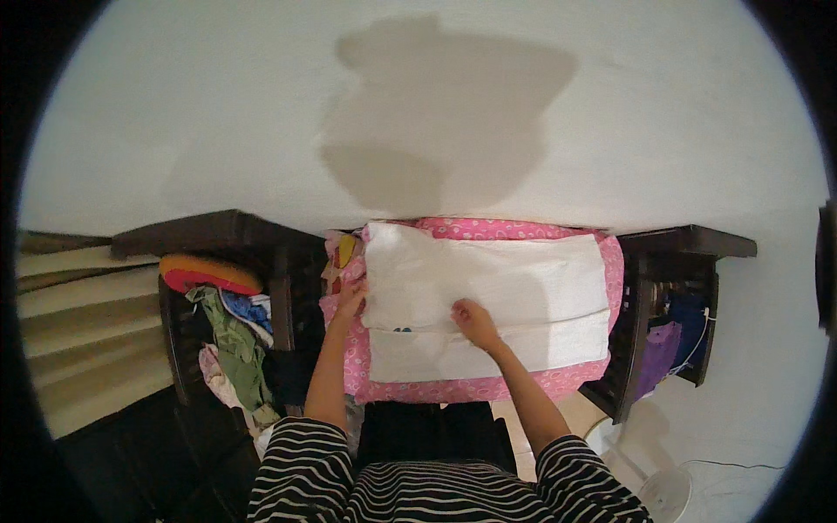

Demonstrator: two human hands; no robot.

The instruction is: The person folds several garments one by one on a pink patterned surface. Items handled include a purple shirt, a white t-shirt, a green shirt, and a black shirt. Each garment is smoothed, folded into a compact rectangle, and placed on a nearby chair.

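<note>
A white cloth [497, 281], partly folded, lies spread over a pink patterned cover [458, 391] before me. One layer ends in a long edge across its lower part, and a small dark blue mark [401, 330] shows near that edge. At the cloth's left edge is my left hand [353, 299]; whether its fingers grip the fabric is unclear. Over the middle of the cloth is my right hand [475, 321], its fingers curled and slightly blurred. I cannot tell whether it pinches any cloth.
Dark wooden racks stand on both sides, the left one [281, 307] holding clothes and a red-orange round item [209, 274]. A purple cloth [657, 353] is in the right rack. The wall [196, 163] rises behind the cover. A black seat [428, 431] is near my body.
</note>
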